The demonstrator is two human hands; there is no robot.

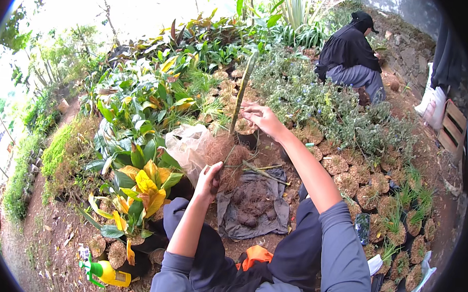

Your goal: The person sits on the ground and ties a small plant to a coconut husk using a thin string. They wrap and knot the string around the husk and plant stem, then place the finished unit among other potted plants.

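My left hand grips a ball of brown coconut fibre from its lower left side. A long, narrow, green-and-yellow leaf rises upright out of the ball. My right hand is raised beside the leaf's lower half, with some fingers stretched towards it and others curled. Whether those fingers pinch a thin strand cannot be made out. Below, a dark plastic sheet on the soil bears a heap of dark soil and fibre. Cut leaf strips lie at the sheet's far edge.
A crumpled clear plastic bag is left of the ball. Yellow-leaved potted plants crowd the left, near a yellow spray bottle. Several fibre-topped pots and a phone are at right. Another person squats beyond the shrubs.
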